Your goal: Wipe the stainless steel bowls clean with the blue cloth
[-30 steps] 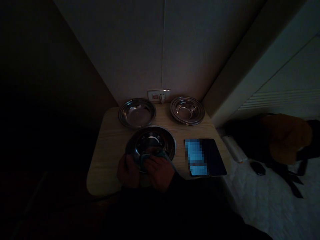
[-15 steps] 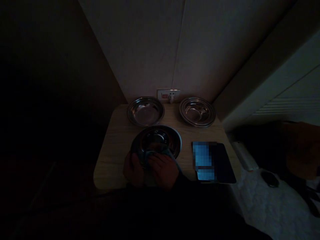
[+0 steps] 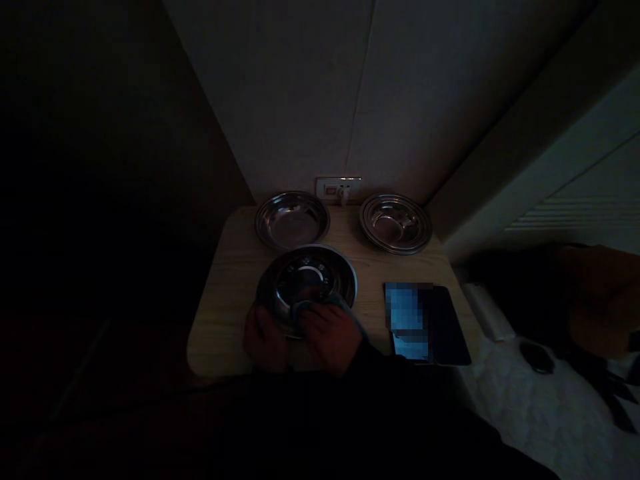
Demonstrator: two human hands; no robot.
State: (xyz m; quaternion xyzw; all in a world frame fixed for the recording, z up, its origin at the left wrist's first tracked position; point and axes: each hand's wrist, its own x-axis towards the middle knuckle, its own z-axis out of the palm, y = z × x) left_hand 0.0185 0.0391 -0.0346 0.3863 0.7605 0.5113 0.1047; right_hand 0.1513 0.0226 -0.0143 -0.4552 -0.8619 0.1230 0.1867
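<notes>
A shiny metal plate (image 3: 306, 257) with a patterned base is tilted over the near middle of a small wooden table. My left hand (image 3: 265, 339) is closed on its lower left rim. With my right hand (image 3: 330, 335) I press a bluish cloth (image 3: 345, 308) against the plate's lower right part, the fingers bunched over it. Dim light hides the fingertips and much of the cloth. Behind the plate lies another metal plate (image 3: 293, 223), and a stack of metal dishes (image 3: 395, 225) sits at the back right.
On the wooden table's (image 3: 220, 320) right side lies a dark tablet or folding phone (image 3: 450, 327) with a partly lit screen. A wall socket (image 3: 340, 189) holds a plug just behind the table. Right of the table, a dark oval object (image 3: 537, 358) rests on a pale quilted surface (image 3: 530, 413).
The held plate has shifted slightly left and tilted, so more of its patterned base shows. My right hand and the cloth stay near its lower right side.
</notes>
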